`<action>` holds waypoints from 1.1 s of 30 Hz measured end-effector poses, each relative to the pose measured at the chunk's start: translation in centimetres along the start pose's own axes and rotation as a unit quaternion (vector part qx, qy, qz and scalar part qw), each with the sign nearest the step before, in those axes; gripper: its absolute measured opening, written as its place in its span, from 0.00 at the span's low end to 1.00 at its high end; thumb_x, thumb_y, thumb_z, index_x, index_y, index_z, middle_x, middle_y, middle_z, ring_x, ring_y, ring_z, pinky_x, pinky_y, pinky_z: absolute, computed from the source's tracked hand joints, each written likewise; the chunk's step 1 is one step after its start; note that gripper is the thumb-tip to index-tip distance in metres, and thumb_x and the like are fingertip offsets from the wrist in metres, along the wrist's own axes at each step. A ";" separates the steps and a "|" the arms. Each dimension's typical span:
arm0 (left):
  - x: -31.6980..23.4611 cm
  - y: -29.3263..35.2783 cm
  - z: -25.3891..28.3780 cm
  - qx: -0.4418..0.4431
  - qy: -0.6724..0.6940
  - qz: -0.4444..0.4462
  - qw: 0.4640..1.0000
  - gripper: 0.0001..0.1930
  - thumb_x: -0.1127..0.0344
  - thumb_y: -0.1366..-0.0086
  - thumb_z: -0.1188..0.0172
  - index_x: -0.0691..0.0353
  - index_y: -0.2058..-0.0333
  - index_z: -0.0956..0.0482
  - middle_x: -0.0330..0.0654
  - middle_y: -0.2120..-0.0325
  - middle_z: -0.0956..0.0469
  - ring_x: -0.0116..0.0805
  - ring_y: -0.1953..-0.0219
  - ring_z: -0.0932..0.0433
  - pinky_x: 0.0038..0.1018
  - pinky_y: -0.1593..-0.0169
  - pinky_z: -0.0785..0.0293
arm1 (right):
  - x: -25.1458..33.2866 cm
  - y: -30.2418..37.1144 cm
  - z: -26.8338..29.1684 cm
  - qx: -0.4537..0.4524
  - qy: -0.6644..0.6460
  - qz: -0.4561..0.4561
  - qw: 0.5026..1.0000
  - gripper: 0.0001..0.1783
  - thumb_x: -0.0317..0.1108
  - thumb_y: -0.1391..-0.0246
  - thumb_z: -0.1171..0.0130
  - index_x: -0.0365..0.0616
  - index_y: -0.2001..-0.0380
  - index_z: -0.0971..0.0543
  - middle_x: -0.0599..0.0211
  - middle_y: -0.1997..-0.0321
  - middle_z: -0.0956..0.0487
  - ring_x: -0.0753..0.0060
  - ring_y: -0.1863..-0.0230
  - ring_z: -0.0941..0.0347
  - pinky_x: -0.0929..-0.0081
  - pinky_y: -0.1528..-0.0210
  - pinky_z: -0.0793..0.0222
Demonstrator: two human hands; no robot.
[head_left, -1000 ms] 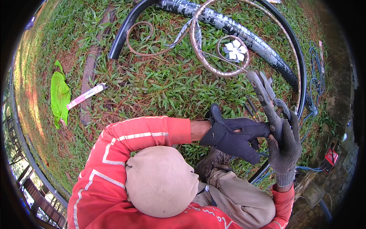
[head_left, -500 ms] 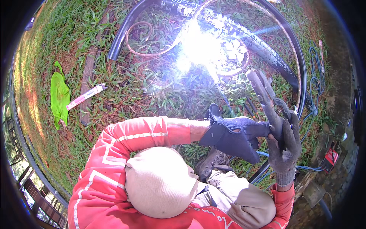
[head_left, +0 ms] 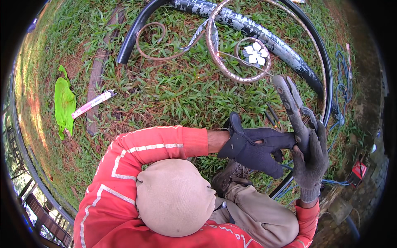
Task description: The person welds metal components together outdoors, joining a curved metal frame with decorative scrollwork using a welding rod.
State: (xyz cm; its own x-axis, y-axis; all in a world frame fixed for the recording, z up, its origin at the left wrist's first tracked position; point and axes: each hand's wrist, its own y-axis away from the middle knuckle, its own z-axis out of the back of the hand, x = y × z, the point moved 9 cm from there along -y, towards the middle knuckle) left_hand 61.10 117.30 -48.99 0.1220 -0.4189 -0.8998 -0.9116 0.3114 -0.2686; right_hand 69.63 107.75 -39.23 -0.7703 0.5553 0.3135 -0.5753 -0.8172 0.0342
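My right hand, in a grey knitted glove, is closed around the handle of a grey welding electrode holder. A thin welding rod runs from its jaws to a ring of the scrolled metalwork. From the left, my left hand in a dark glove reaches across with its fingers against the holder's handle, steadying it; some of its fingers are partly hidden. A silver metal flower sits inside the lower small ring. No arc glows at the rod now.
Black peeling pipe and a curved black tube lie on the grass. Left are a bright green cloth, a pink-and-white packet and a wooden strip. Blue cable and a red box lie right.
The bright welding arc and its glare have gone out, and the metalwork now shows clearly. The holder and my right hand have shifted slightly right; my left hand remains against it.
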 end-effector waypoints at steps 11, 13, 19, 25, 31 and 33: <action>0.0 0.2 0.2 0.000 -0.013 0.012 1.000 0.42 0.60 0.34 0.29 0.53 0.24 0.34 0.44 0.36 0.24 0.28 0.53 0.18 0.29 0.50 0.16 | 0.3 -0.2 -0.3 0.005 0.006 -0.003 1.000 0.28 0.28 0.40 0.31 0.29 0.37 0.20 0.29 0.24 0.29 0.32 0.23 0.30 0.50 0.24 0.33; -0.1 0.1 0.2 -0.002 -0.016 0.010 1.000 0.41 0.59 0.34 0.29 0.53 0.24 0.34 0.44 0.36 0.23 0.27 0.55 0.19 0.29 0.50 0.17 | 0.1 -0.1 -0.3 0.005 0.004 -0.008 1.000 0.28 0.28 0.40 0.31 0.29 0.37 0.20 0.29 0.24 0.29 0.32 0.23 0.29 0.51 0.25 0.31; 0.3 0.2 0.0 0.016 0.007 0.049 0.999 0.41 0.59 0.34 0.29 0.54 0.24 0.34 0.45 0.36 0.23 0.32 0.49 0.16 0.31 0.48 0.15 | -0.1 0.1 -0.4 0.001 -0.002 0.002 1.000 0.28 0.27 0.41 0.30 0.29 0.38 0.20 0.29 0.24 0.29 0.33 0.24 0.27 0.53 0.28 0.28; 0.0 -0.4 -0.1 0.013 0.004 0.021 1.000 0.42 0.59 0.33 0.28 0.54 0.23 0.35 0.46 0.35 0.23 0.38 0.42 0.15 0.34 0.44 0.14 | -0.5 0.2 -0.2 -0.002 0.001 0.017 1.000 0.28 0.27 0.40 0.30 0.30 0.37 0.20 0.29 0.24 0.29 0.32 0.25 0.26 0.52 0.29 0.27; -1.2 1.2 1.5 -0.042 -0.018 0.041 0.998 0.39 0.51 0.38 0.25 0.63 0.33 0.26 0.53 0.49 0.15 0.42 0.52 0.11 0.39 0.47 0.13 | 0.9 -1.2 -0.2 -0.007 -0.017 0.024 1.000 0.28 0.34 0.36 0.31 0.28 0.37 0.20 0.29 0.24 0.28 0.33 0.27 0.24 0.53 0.31 0.26; -0.6 2.4 2.1 -0.092 -0.070 0.007 0.993 0.41 0.46 0.39 0.24 0.65 0.34 0.25 0.52 0.46 0.14 0.40 0.49 0.12 0.38 0.44 0.15 | -0.3 -0.9 1.1 -0.040 -0.033 0.019 0.998 0.31 0.34 0.35 0.33 0.26 0.33 0.23 0.35 0.26 0.25 0.43 0.33 0.20 0.58 0.36 0.23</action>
State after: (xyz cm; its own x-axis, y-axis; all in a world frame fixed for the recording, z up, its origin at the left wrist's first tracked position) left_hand 59.64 120.06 -49.79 0.1504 -0.2893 -0.9453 -0.9684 0.1495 -0.1998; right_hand 70.70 108.14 -38.34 -0.7734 0.5116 0.3744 -0.5688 -0.8207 -0.0535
